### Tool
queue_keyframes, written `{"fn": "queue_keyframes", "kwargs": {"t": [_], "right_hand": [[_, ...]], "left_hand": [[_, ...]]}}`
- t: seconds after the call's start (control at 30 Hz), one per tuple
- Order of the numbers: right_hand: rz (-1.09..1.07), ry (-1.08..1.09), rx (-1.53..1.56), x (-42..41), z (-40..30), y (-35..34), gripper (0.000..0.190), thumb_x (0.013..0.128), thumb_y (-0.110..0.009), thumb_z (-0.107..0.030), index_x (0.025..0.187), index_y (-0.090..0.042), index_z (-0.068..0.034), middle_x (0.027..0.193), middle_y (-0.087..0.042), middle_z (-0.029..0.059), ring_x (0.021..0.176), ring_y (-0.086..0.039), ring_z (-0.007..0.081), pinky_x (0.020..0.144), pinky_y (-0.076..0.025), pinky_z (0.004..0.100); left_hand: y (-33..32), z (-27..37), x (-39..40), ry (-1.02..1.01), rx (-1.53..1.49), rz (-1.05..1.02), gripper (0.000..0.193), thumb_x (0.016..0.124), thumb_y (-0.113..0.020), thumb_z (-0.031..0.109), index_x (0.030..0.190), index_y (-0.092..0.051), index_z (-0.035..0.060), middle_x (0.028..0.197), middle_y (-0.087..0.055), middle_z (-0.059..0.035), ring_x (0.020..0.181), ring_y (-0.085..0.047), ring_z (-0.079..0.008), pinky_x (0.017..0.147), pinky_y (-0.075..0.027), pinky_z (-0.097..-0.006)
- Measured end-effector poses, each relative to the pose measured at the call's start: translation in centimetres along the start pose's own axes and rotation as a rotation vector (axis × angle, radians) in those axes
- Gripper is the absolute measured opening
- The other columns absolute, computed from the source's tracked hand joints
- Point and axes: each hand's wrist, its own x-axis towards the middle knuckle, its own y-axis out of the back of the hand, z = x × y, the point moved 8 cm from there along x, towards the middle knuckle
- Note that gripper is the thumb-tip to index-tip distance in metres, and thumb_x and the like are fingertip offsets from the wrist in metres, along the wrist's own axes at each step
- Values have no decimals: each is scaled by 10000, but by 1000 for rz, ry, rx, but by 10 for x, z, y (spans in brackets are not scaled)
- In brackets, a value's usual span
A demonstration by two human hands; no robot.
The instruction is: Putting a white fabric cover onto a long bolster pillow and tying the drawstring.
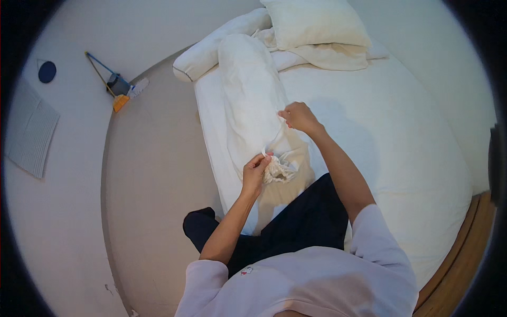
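A long white bolster (251, 79) lies lengthwise on the bed before me, its cloth cover gathered into a ruffled opening (280, 171) at the near end. My left hand (254, 171) pinches a white drawstring (278, 134) beside that opening, between thumb and fingers. Higher up and to the right, my right hand (300, 116) is closed around the string's other stretch, drawn fairly straight between the hands. Part of the string is hidden in the right fingers. Loose cover cloth (300, 148) spreads below the right hand.
I sit on a bed with a white sheet (408, 130). A pillow (321, 25) and a second bolster (206, 49) lie at the far end. A broom (121, 102), mop (138, 87) and dark bin (117, 84) stand in the far-left corner. Wood edging (455, 261) runs at right.
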Motion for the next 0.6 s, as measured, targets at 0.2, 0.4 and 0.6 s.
{"fn": "queue_keyframes", "kwargs": {"t": [0.2, 0.4, 0.6], "right_hand": [[-273, -155, 295, -88, -20, -43, 338, 807, -529, -303, 688, -586, 8, 571, -572, 48, 489, -525, 99, 497, -425, 240], [-196, -76, 660, -99, -39, -38, 207, 764, -608, -178, 840, -567, 10, 677, -564, 31, 619, -499, 62, 545, -399, 203], [32, 37, 645, -104, -45, -37, 205, 768, -600, -177, 858, -584, 7, 702, -528, 18, 573, -459, 61, 530, -372, 190]], "left_hand": [[2, 9, -12, -114, -53, 43, 94, 765, -597, 57, 850, -577, 23, 759, -557, 0, 672, -496, -57, 620, -391, -177], [-1, 14, -15, -90, -34, 60, 88, 778, -591, 78, 843, -585, 19, 742, -547, 13, 654, -470, -43, 604, -369, -162], [-8, 24, -20, -232, -41, 58, 85, 792, -576, 88, 847, -584, 24, 745, -545, 15, 674, -466, -35, 608, -365, -162]]}}
